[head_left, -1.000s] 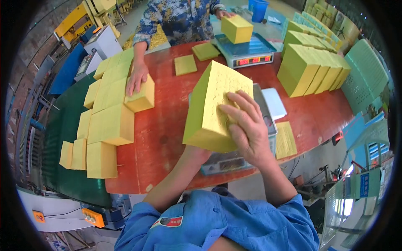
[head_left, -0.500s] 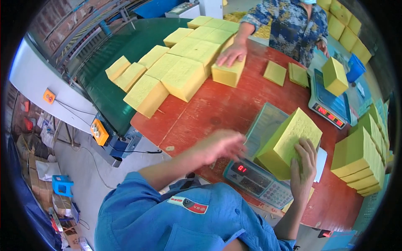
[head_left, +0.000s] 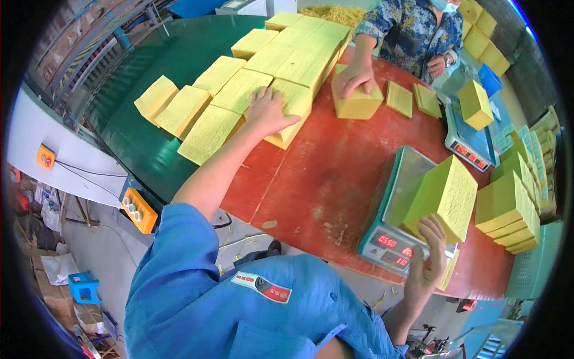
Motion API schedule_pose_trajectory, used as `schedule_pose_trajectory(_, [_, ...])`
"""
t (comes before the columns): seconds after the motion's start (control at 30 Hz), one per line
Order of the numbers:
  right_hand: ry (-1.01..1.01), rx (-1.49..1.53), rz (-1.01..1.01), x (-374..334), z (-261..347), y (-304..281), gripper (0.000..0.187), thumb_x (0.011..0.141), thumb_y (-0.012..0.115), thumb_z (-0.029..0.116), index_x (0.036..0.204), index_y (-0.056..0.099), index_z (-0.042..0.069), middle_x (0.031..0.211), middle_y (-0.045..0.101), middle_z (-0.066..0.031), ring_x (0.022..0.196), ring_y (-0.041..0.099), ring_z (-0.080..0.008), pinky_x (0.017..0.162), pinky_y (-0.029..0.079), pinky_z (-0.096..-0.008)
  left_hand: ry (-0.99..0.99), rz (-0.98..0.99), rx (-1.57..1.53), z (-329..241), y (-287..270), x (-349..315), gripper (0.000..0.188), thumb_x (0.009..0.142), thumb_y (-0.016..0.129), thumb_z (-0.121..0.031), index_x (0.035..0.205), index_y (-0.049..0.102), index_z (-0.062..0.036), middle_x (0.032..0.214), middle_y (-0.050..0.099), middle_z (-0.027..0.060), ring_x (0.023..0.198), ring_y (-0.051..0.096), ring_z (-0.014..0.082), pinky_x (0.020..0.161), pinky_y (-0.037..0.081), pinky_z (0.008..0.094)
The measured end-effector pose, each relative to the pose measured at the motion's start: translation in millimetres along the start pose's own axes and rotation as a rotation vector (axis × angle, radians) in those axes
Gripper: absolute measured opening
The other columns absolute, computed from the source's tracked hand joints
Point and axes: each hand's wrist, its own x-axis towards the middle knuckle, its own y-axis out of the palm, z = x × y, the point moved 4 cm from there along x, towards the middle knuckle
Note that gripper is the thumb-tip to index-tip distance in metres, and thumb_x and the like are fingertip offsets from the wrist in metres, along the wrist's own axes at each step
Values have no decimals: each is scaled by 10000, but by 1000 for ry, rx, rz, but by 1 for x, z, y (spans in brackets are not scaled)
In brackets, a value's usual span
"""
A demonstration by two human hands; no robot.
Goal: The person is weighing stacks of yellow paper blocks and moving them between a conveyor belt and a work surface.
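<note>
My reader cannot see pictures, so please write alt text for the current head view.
The person's left hand rests on a yellow block in a group at left; the right hand is beside another yellow block on a scale. Across the red table, a co-worker's hand rests on a third yellow block.

a blue stool (head_left: 84, 288) stands on the grey floor (head_left: 119, 248).

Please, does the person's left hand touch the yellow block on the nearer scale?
Apart. The head view shows red tabletop between the left hand, over the grouped blocks, and the yellow block on the nearer scale.
</note>
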Motion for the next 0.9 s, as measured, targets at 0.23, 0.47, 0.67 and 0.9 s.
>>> schedule_pose_trajectory(0.23, [-61,100,182,0,41,85,347,762,618,-32,1107,644,-4,1205,627,-161,1247,519,-358,1042,406,-444,656,16,-206,-36,-2,-77,918,718,714,-562,1388,438,2,1471,368,244,1403,316,366,1167,256,466])
schedule_pose_trajectory(0.47, [-96,-28,390,26,6,153,390,853,637,137,1214,578,0,1160,635,-218,1121,590,-382,946,469,-445,1138,129,-378,-59,-44,-192,760,711,779,-359,1353,493,-70,1447,433,153,1407,329,331,1164,207,542])
schedule_pose_trajectory(0.67, [123,-38,702,2,-13,167,448,884,626,287,1243,557,30,992,674,-233,945,665,-366,819,508,-441,-40,138,-1157,45,9,-270,454,874,672,-283,1226,557,-21,1180,586,144,1122,564,268,961,455,401])
schedule_pose_trajectory(0.9, [120,16,772,-33,-10,176,497,873,647,333,1252,544,27,1021,672,-238,943,667,-372,820,512,-436,-795,597,-1905,5,97,-362,575,958,507,-535,1343,454,-112,1297,570,136,1204,523,263,1013,398,423])
